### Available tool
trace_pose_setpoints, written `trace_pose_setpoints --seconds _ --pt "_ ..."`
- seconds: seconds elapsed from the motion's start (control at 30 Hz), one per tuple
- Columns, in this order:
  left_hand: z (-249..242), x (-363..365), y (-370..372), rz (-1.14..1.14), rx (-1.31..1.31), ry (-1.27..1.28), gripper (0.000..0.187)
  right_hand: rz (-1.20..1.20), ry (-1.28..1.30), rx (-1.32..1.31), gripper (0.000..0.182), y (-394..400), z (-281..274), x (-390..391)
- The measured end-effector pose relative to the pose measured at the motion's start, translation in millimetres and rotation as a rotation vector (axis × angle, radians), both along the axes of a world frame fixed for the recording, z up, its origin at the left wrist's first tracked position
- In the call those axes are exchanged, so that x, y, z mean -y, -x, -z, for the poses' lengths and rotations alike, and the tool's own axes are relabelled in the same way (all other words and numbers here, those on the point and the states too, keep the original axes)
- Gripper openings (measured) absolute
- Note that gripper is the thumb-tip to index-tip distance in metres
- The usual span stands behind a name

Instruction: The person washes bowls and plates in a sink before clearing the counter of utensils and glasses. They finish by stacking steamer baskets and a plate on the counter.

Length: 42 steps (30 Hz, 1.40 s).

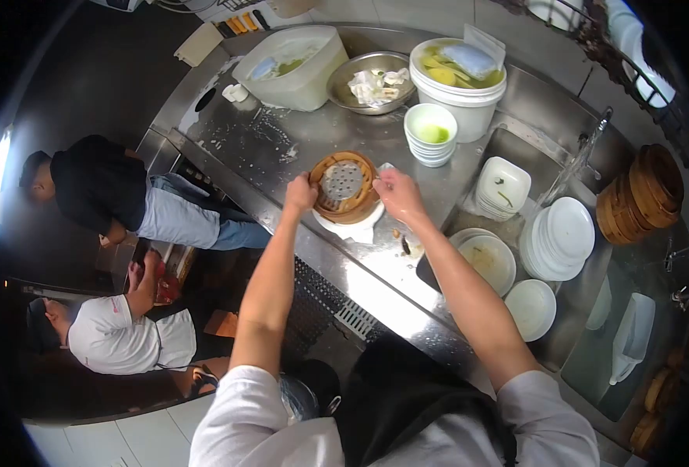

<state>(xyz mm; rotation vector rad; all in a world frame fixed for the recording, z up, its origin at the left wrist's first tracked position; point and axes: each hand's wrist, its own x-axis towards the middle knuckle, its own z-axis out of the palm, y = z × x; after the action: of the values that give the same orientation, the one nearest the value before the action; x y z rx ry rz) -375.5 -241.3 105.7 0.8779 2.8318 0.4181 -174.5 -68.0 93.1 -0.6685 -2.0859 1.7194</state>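
Observation:
A round bamboo steamer (318, 204) sits over a white plate (360, 232) near the front of the steel counter. Inside it lies a perforated white liner (343, 181). My left hand (302, 194) is closed on the steamer's left rim. At the opposite rim, my right hand (400, 194) has its fingers pinched against the steamer's edge; its fingertips are partly hidden. Dark food scraps (404, 245) lie on the counter below my right hand. Behind that hand stands a stack of white bowls (430, 148), with green liquid in the top one.
A white bucket (457, 109), a steel bowl (343, 97) and a plastic tub (302, 92) line the back. At right, the sink holds stacked plates (569, 237) and square dishes (504, 183), with bamboo steamers (639, 194) beyond. Two people (99, 191) work at left.

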Motion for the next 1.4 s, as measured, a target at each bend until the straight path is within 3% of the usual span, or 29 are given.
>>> trace_pose_setpoints --seconds 0.07,0.17,0.2,0.3,0.4,0.5,0.57,0.6,0.7,0.9,0.97,1.03,1.1,1.23,1.33,1.4 --pt "-7 -2 -11 -0.062 -0.059 -0.081 0.029 0.149 -0.437 -0.057 0.046 29 -11 15" --pt "-40 -1 -22 -0.070 -0.121 -0.264 0.029 0.370 -0.415 -0.046 0.052 36 -38 24" --pt "-52 1 -26 -0.061 -0.133 -0.329 0.029 0.285 -0.239 0.023 0.062 39 -34 21" --pt "-87 11 -42 0.021 0.063 -0.703 0.036 -0.056 0.708 -0.167 0.072 3 -95 28" --pt "-81 21 -39 0.082 0.632 -1.010 0.042 0.107 0.583 -0.210 0.072 -36 -94 42" --pt "-22 16 -37 0.291 0.342 -0.554 0.051 0.268 0.727 -0.267 0.060 -102 -70 50" --pt "6 16 -63 0.487 -0.068 -0.231 0.059 0.389 0.932 -0.245 0.051 -149 -46 52" --pt "19 16 -63 0.411 -0.161 -0.268 0.061 0.452 0.953 -0.213 0.050 -168 -22 50" --pt "32 16 -37 -0.102 0.019 -0.133 0.057 0.585 0.972 -0.175 0.047 -188 18 46" --pt "83 24 27 -0.083 0.326 -0.454 0.036 0.650 0.958 -0.191 0.050 -181 8 53" --pt "80 27 23 -0.117 0.296 -0.514 0.035 0.700 0.875 -0.114 0.051 -179 15 57" --pt "79 33 18 -0.098 0.160 -0.550 0.034 0.786 0.871 -0.221 0.052 -179 -1 47" --pt "73 37 15 -0.108 0.099 -0.493 0.033 0.855 0.794 -0.275 0.053 -187 -12 33" --pt "64 36 15 -0.155 0.043 -0.357 0.034 0.862 0.392 -0.451 0.055 -171 -80 3" --pt "62 33 15 -0.195 0.030 -0.339 0.035 0.887 0.430 -0.292 0.044 -164 -101 -3" --pt "60 37 19 -0.203 0.096 -0.299 0.033 0.766 0.501 -0.221 0.050 -169 -83 2"
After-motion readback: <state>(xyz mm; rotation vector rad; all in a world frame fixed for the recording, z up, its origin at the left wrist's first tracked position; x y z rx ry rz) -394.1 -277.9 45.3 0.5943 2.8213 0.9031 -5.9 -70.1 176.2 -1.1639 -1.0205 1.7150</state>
